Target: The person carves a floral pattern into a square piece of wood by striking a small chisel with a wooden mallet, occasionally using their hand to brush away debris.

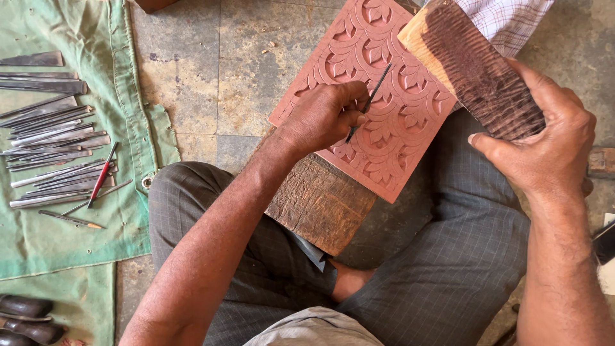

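Chisel (370,102) sits pinched in my left hand (323,118), tip down on the red carved panel (378,90), slanted so the edge bites into a leaf groove. My right hand (544,150) is closed round a worn wooden mallet block (477,70), raised at two o'clock above the chisel's head. That panel leans on a dark wood block (320,205) across my lap, tilted toward me. Spare chisels (54,147) lie on green cloth (83,237) at nine o'clock.

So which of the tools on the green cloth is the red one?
The thin red stick lying slantwise across the grey metal chisels near the green cloth's right edge; every other tool there is grey or dark.
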